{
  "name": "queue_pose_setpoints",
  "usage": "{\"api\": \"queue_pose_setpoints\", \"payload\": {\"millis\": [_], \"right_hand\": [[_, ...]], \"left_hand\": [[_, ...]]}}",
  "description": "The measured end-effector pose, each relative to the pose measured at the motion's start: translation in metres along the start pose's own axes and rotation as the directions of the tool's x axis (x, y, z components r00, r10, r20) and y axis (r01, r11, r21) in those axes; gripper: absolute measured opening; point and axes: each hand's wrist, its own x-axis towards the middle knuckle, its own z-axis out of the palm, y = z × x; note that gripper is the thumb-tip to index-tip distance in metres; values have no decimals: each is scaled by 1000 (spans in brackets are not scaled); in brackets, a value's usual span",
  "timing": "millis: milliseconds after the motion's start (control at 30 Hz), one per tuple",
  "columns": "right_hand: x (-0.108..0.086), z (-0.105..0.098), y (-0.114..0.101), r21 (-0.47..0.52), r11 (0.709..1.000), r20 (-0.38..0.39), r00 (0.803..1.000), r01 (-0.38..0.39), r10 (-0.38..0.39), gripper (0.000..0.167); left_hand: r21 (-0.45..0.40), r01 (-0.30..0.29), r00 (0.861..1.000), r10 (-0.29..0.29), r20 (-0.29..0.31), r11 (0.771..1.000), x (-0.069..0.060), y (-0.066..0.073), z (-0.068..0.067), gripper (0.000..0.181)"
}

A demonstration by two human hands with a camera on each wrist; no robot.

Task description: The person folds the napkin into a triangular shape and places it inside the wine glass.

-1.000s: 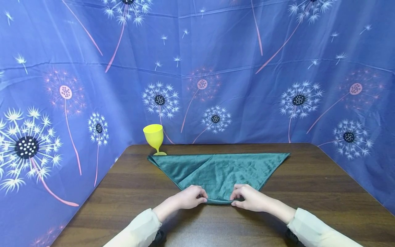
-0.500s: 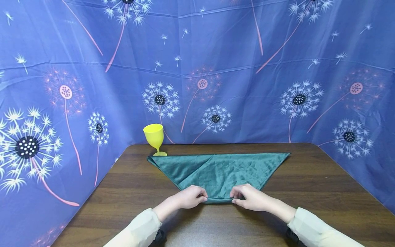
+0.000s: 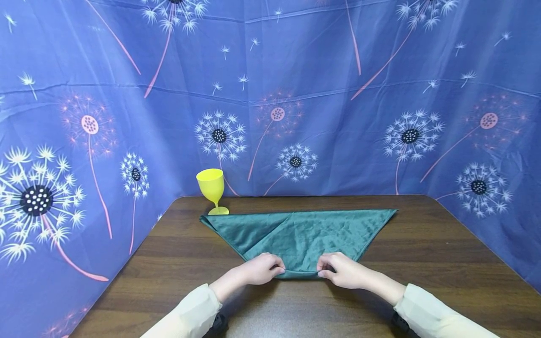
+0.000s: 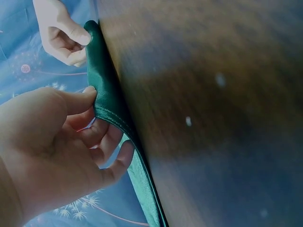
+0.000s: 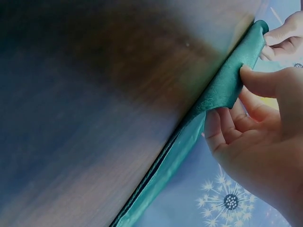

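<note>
Each grip was narrow: the left hand [image 3: 262, 269] and the right hand [image 3: 343, 270] both pinched the near edge of a green cloth [image 3: 314, 234], and a short stretch of that edge spanned the gap between them. From the left wrist, the left thumb could be seen pressing the near face of the cloth, with the fingers curled behind it. From the right wrist, the right hand showed the same hold, thumb in front and fingers behind. Where they gripped, the edge was turned up into a narrow fold, and stitching ran along its border.

The cloth lay on the brown wood-grain worktop [image 3: 427, 263], its long straight side away from the person and its two slanting sides closing in toward the hands. One diagonal crease crossed its left part, and the far left corner showed more than one layer. Just behind that corner a yellow goblet [image 3: 211, 188] stood upright; whether its foot touched the cloth could not be told. Pale sleeves [image 3: 427, 307] covered the forearms, with dark objects [image 3: 217, 324] partly visible beneath the cuffs. Blue fabric [image 3: 338, 117] printed with dandelions hung behind the worktop and along both sides.
</note>
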Motion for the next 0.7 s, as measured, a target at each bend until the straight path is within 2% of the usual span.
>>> {"api": "queue_pose_setpoints", "payload": {"millis": [300,533,700], "right_hand": [[1,0,0,29,999,-11,1000,-17,18,6],[2,-1,0,36,996,-23,997,-78,79,5],[2,0,0,43,992,-67,990,-119,122,10]], "left_hand": [[-43,49,999,-49,-22,998,0,1,0,7],[9,21,999,-21,-42,1000,-2,0,0,7],[-56,23,999,-26,-47,998,-2,-1,0,2]]}}
